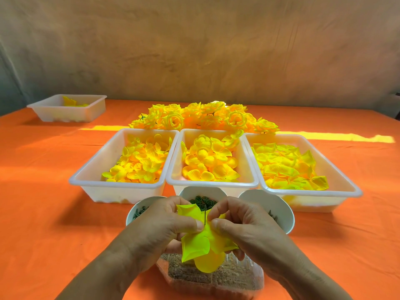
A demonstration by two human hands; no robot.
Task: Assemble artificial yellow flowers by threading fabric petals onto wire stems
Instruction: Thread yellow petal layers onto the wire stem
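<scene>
Both hands are gripping the petal [194, 245] right at the wire [204, 216]. The left hand [164, 221] is pinching one side and the right hand [244, 224] the other, with the wire poking up between the fingertips. I'd be keeping that pinch close to the hole and easing the fabric straight down so it isn't tearing.

Counting: one wire in the grip, three bowls [281, 204] just beyond the hands, three trays [212, 183] past those, a fourth tray [65, 113] far off left, and one clear box [216, 280] underneath.
</scene>
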